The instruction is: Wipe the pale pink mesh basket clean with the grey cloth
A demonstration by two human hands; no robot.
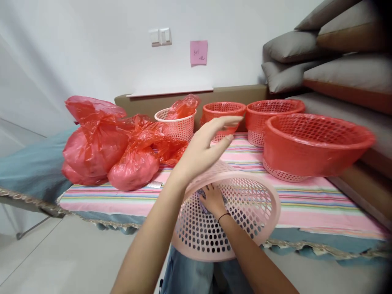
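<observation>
Mesh basket: pale pink plastic laundry-type basket (pixel 211 234), tipped with its mouth toward you, above your lap at the front edge of the striped cloth (pixel 318 200).
Handling: should be light for its bulk; springy walls, stiffer rim. Not very fragile, but smooth plastic may slide or roll while tilted.
Hold point: take the thick rim (pixel 275 200); the thin lattice would likely flex under your fingers.
Left grip: your left grip (pixel 203 147) is raised over the basket, thumb and fingers apart, nothing between them.
Right grip: your right grip (pixel 213 200) is inside the basket, fingers over a bunched purple cloth (pixel 204 209) against the wall; palm hidden, so you can't tell if it's clamped on the cloth or only pressing.
Cloth: soft, light, will fold easily.
Back basket: pale round basket (pixel 180 130), red plastic bag (pixel 185 108) stuffed in and poking over its rim.
Red-lined baskets: rear one (pixel 211 114), middle one (pixel 277 122), front-right one (pixel 309 151); red film wraps each rim and upper wall.
Bulging bags: big red bag (pixel 92 151), gathered at the neck, beside a smaller red bag (pixel 134 169); contents hidden.
</observation>
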